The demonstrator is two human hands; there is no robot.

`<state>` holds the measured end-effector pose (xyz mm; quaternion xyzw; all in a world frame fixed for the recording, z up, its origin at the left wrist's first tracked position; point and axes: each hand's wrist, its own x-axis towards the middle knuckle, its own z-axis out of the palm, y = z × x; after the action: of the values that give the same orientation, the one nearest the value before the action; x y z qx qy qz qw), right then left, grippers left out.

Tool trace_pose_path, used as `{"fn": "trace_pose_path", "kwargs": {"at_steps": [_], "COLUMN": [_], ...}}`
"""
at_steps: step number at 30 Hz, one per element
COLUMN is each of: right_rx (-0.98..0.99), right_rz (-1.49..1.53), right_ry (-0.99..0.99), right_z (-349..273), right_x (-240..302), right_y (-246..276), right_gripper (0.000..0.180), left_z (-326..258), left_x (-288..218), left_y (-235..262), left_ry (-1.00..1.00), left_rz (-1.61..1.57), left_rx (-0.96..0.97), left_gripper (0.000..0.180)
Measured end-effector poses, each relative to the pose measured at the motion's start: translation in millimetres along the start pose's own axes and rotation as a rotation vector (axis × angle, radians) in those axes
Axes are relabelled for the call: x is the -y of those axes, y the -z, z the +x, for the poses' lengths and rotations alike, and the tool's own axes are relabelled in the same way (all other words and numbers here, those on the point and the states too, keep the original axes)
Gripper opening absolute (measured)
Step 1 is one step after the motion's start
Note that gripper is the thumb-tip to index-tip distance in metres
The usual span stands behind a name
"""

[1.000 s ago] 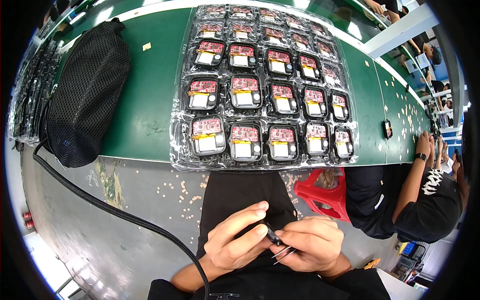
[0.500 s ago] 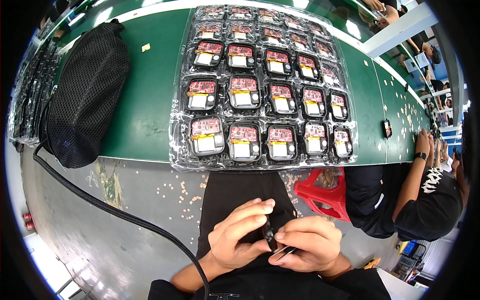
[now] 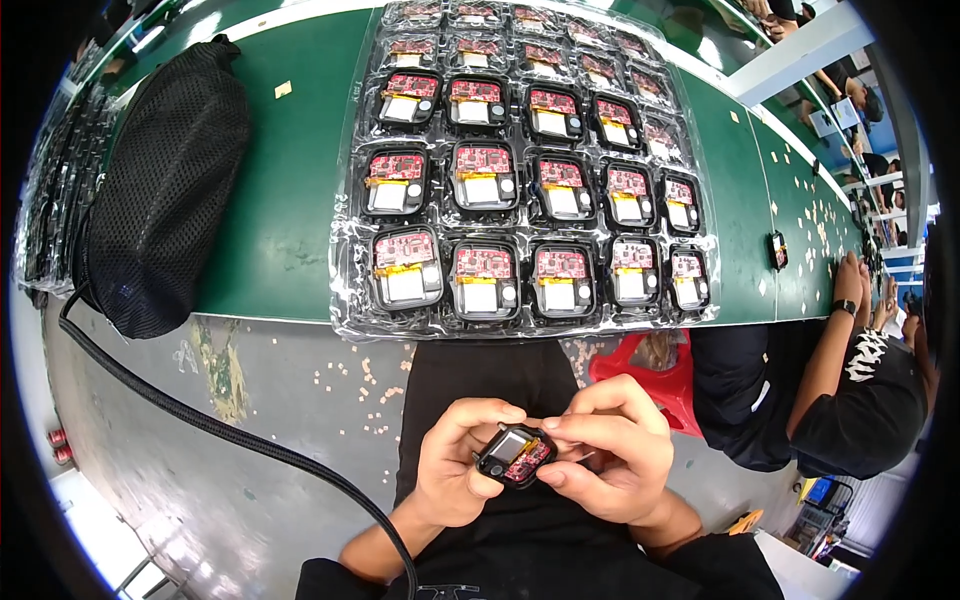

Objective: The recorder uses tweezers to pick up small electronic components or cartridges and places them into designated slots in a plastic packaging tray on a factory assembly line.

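A small black watch case (image 3: 517, 456) with a red circuit board, yellow tape and a grey rectangular part is held above my lap, its open inside facing up. My left hand (image 3: 455, 465) grips its left side between thumb and fingers. At the right edge, my right hand (image 3: 612, 450) pinches the case with thumb and forefinger. Something thin and pale shows behind those right fingers; its kind is too hidden to tell. Beyond my hands, a clear plastic tray (image 3: 345, 270) at the table's front edge holds rows of similar watch cases (image 3: 485, 277).
A black mesh bag (image 3: 170, 190) lies on the green table (image 3: 285, 200) at left, beside stacked trays (image 3: 58, 190). A black cable (image 3: 230, 420) hangs down near my left arm. A red stool (image 3: 650, 370) and a co-worker (image 3: 850, 400) are at right.
The watch case has turned from edge-on to showing its circuit board. My right fingers have shifted onto its right edge, and the thin shiny piece between them is now mostly hidden.
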<state>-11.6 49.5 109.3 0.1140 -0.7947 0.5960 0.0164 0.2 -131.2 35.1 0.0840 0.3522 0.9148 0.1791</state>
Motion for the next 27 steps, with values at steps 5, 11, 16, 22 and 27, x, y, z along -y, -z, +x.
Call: {"fn": "trace_pose_path", "kwargs": {"at_steps": [5, 11, 16, 22, 27], "right_rx": [0.016, 0.010, 0.014, 0.022, 0.019], "right_rz": [0.042, 0.047, 0.040, 0.038, 0.055], "right_ry": [-0.028, -0.013, -0.006, -0.023, -0.022], "right_z": [-0.3, 1.1, -0.4, -1.5, -1.3], "right_x": [-3.1, -5.0, -6.7, -5.4, -7.4], "right_y": [0.0, -1.2, -1.1, -0.8, -0.6], "right_gripper": [0.038, 0.037, 0.036, 0.036, 0.038], "left_z": [-1.7, -3.5, -6.9, -7.0, -5.1], "left_x": [4.3, 9.9, 10.9, 9.2, 10.4], "left_y": [0.0, -4.8, -5.3, -5.8, -6.4], "left_ry": [0.039, 0.053, 0.080, 0.114, 0.092], "left_rz": [-0.078, -0.169, -0.163, -0.118, -0.118], "left_rx": [-0.030, -0.094, -0.137, -0.134, -0.141], "left_gripper": [0.063, 0.062, 0.067, 0.074, 0.076]}}
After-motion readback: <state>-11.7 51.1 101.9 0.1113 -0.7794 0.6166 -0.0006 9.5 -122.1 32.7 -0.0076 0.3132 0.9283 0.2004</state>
